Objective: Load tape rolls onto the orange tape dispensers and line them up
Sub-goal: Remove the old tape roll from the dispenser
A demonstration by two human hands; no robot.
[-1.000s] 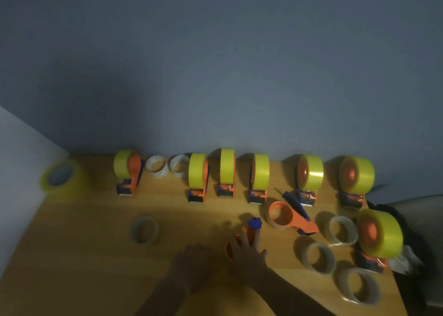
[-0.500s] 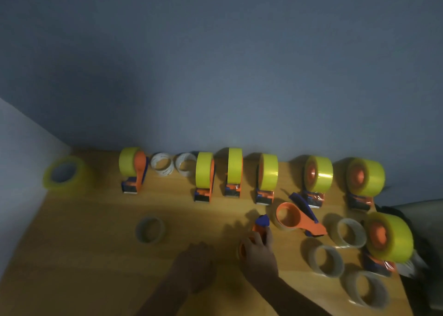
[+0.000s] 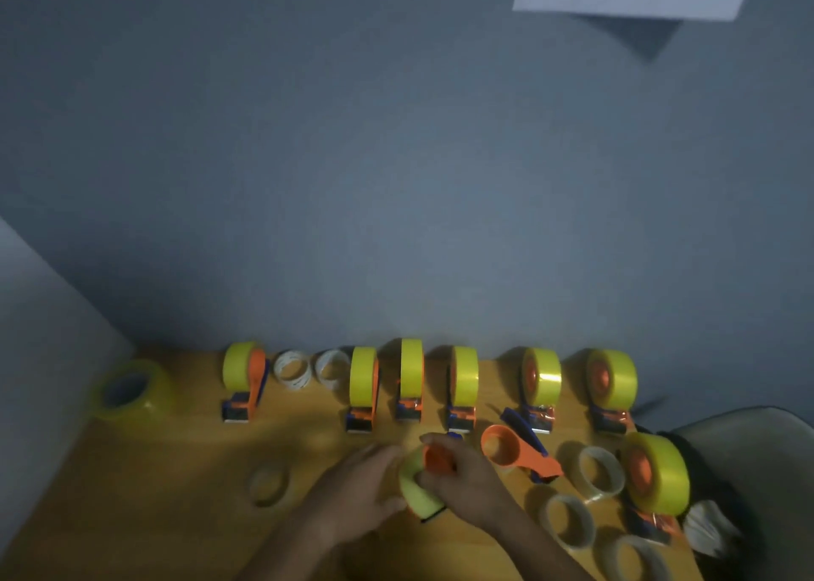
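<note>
Hands have closed together near the front of the wooden worktop [image 3: 132,483]; a moment ago only the right hand [image 3: 462,477] held the orange plastic tape dispenser [image 3: 436,459], and now a yellow tape roll [image 3: 414,488] sits on it, the left hand [image 3: 361,488] cupping the roll's side; loading looks nearly done; six loaded dispensers [image 3: 412,375] stand in the back row, awaiting this one.
</note>
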